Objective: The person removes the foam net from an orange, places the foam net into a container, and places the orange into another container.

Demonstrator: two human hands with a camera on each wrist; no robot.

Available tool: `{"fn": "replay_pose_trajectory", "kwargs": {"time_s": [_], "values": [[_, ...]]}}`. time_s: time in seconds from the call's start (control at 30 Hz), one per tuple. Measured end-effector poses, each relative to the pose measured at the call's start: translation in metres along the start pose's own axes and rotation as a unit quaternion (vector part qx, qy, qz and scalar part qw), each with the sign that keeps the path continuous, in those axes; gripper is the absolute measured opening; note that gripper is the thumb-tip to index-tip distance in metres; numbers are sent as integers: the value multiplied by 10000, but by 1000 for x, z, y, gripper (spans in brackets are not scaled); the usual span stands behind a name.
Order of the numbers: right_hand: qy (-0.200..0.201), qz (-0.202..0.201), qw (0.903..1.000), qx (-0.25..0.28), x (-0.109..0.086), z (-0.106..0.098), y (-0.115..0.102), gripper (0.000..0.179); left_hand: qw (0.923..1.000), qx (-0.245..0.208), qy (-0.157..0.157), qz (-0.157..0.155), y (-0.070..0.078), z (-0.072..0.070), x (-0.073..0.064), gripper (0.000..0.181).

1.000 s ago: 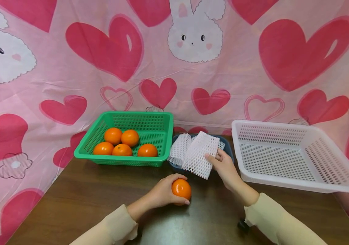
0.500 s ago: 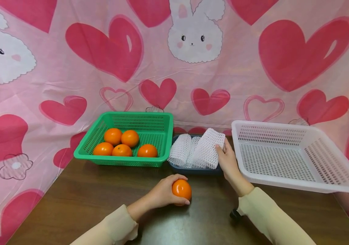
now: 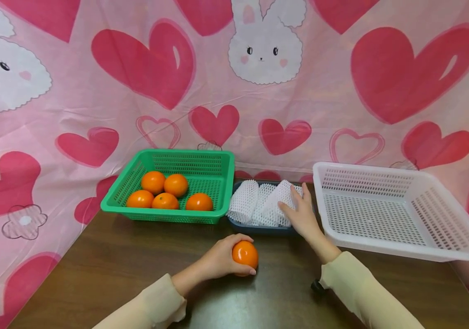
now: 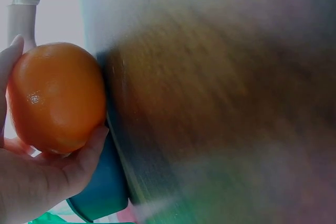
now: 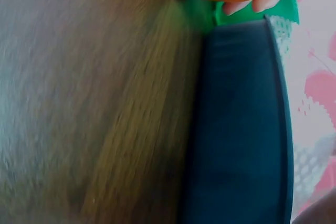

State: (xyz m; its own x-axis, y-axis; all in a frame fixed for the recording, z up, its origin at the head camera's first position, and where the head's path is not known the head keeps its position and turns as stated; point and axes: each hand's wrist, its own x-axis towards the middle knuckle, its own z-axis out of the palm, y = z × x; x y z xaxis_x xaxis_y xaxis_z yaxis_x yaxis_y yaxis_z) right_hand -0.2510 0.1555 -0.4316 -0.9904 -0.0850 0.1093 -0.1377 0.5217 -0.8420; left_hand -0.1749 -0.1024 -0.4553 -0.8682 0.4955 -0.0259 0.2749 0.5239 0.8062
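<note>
My left hand [image 3: 223,258] grips an orange [image 3: 245,257] just above or on the table, thumb and fingers curled around its sides. The left wrist view shows the same orange [image 4: 58,98] between thumb and fingers. Behind it, a dark blue tray [image 3: 259,230] bears several white foam fruit nets [image 3: 244,201]. My right hand [image 3: 306,219] is over the tray's right end, fingers spread, its fingertips at the rightmost foam net [image 3: 280,197]. In the right wrist view the tray's side [image 5: 241,119] fills the middle, and most of that hand is out of frame.
A green basket [image 3: 164,213] with several oranges [image 3: 175,185] stands at the back left, close against the tray. To the right is a white basket [image 3: 382,247] with nothing in it. A pink heart-patterned cloth [image 3: 218,68] hangs behind the brown table [image 3: 135,256].
My right hand first lifted a foam net above the tray, then carried it back and right and lowered it; its fingers are now spread. The left hand and orange have stayed put.
</note>
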Motion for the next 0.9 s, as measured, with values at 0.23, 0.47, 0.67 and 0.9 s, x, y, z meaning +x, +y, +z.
{"fn": "replay_pose_trajectory", "kwargs": {"time_s": [0.23, 0.47, 0.67, 0.9], "values": [[-798, -479, 9815, -1671, 8, 5, 6, 64, 10000, 68, 29, 38, 0, 0, 1, 65], [-1317, -375, 9604, -2427, 20, 5, 7, 64, 9999, 90, 43, 78, -1, 1, 1, 64], [-1431, -189, 9579, -2481, 23, 4, 8, 65, 9999, 77, 55, 63, 0, 1, 2, 64], [-1218, -181, 9557, -2674, 19, 2, -2, 64, 9999, 124, 61, 47, 1, 0, 0, 63]]}}
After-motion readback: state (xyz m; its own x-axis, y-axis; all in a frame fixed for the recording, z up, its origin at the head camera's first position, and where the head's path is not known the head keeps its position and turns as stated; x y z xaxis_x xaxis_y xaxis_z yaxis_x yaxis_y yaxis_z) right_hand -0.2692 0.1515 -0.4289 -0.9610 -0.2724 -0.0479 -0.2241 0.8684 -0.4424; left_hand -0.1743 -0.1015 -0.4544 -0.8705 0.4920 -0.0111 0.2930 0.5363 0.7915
